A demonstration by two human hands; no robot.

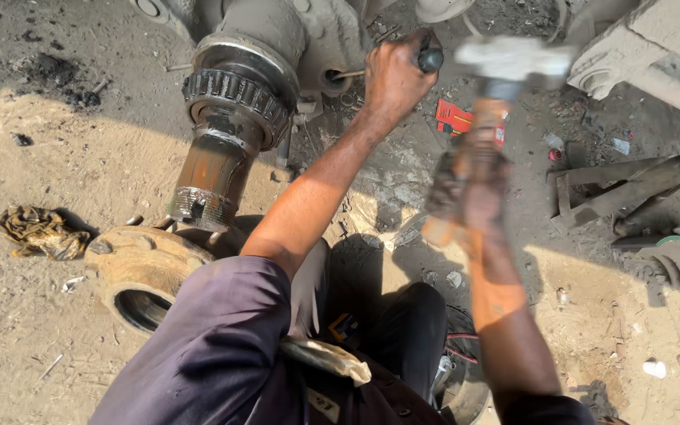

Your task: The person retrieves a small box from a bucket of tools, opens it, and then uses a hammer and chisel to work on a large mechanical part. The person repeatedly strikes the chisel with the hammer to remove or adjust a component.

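Left hand (393,79) clenches a punch (379,67); right hand (474,201) a hammer (505,63).

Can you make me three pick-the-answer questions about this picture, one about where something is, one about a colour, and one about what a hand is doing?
1. Where is the rag?
A. on the sand
B. on the axle
C. in a hand

2. What colour is the sleeve?
A. yellow
B. purple
C. white

3. What is the left hand doing?
A. resting flat
B. waving
C. gripping a tool

Answers: A, the rag lies on the sand left of the axle. B, the sleeve is dark purple. C, the fingers wrap the handle, while the right hand holds a blurred hammer.
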